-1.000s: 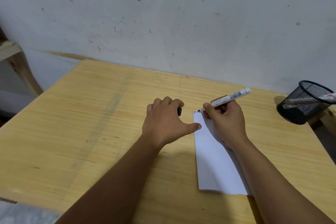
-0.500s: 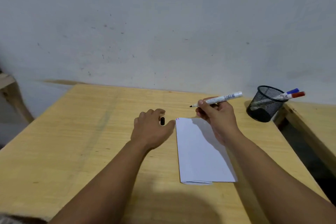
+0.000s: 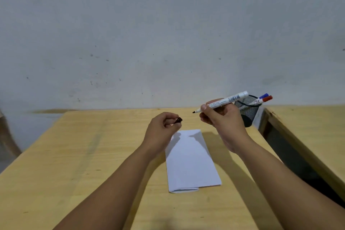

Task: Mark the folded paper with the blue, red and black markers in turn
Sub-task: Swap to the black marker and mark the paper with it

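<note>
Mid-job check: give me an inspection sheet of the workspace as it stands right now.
Surface: wooden table, bare apart from the paper and cup; a second table stands right of a gap.
Job's things: folded paper flat on the table; black marker uncapped, tip off the paper; blue marker and red marker in the mesh cup.
Clutter: nothing seen.
Grippers: left hand pinches the black cap; right hand holds the black marker, both raised above the paper.
Cables: nothing seen.
Surroundings: scuffed grey wall behind.
</note>
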